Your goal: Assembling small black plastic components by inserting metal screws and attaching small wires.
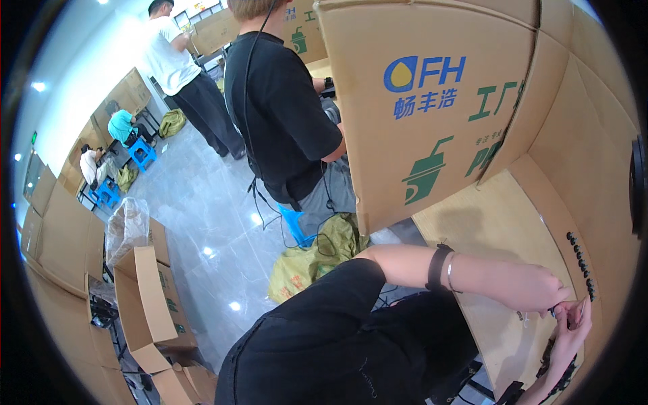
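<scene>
Left hand (540, 289) and right hand (572, 329) meet at the right of the frame, fingers of both closed on a small part (553, 312), mostly hidden and too small to identify. Beside them, a row of black pieces (580, 266) lines the far edge of the surface (496, 233); a cardboard partition (378, 155) stands at upper centre. Centre: a yellow-green sack (297, 270) on the floor, contents hidden. Lower left: an open box (155, 297), contents indistinct, with a clear bag (128, 226) at its upper end.
</scene>
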### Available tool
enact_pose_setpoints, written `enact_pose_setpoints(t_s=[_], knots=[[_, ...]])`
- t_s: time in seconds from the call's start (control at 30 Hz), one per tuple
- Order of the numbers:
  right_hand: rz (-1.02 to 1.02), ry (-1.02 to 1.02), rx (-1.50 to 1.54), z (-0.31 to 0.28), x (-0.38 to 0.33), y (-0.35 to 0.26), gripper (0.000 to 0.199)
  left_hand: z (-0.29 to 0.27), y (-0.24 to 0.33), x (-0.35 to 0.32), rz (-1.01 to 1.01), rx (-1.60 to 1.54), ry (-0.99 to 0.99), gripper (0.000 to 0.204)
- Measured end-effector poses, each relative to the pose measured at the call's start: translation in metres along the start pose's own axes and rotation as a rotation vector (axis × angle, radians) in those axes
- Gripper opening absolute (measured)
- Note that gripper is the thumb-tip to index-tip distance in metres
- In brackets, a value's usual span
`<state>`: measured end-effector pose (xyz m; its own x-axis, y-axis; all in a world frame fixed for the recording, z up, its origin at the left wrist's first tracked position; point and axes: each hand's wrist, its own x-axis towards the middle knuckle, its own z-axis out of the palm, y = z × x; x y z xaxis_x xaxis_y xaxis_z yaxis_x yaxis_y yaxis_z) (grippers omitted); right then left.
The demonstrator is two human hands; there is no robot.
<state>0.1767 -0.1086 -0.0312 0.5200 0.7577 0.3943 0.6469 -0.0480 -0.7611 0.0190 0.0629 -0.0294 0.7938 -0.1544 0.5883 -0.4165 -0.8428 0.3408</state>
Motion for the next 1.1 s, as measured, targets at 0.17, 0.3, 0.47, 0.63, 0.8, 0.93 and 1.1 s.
enact_pose_setpoints(t_s=[0.17, 0.3, 0.47, 0.63, 0.8, 0.93, 1.1], knots=[[0.085, -0.191, 0.208, -0.016, 0.02, 0.018, 0.02, 0.002, -0.01, 0.009, 0.048, -0.048, 0.128, 0.035], [0.03, -0.039, 0.418, -0.013, 0.024, 0.038, 0.016, -0.003, -0.012, 0.016, -0.067, -0.025, 0.3, 0.037], [0.16, -0.032, 0.085, -0.008, 0.027, 0.061, 0.034, -0.007, -0.016, 0.019, -0.178, -0.136, 0.191, 0.033], [0.203, -0.009, 0.145, 0.028, 0.019, 0.065, 0.041, 0.037, -0.041, 0.015, -0.331, -0.421, 0.22, 0.033], [0.142, 0.103, 0.306, 0.018, 0.023, 0.093, 0.017, 0.054, -0.033, 0.011, -0.353, -0.184, 0.215, 0.04], [0.185, 0.221, 0.604, 0.022, 0.021, 0.053, 0.032, 0.048, -0.025, 0.013, -0.299, -0.061, 0.174, 0.046], [0.115, 0.221, 0.421, 0.016, 0.021, 0.059, 0.012, 0.059, -0.003, 0.018, -0.254, 0.364, 0.286, 0.05]])
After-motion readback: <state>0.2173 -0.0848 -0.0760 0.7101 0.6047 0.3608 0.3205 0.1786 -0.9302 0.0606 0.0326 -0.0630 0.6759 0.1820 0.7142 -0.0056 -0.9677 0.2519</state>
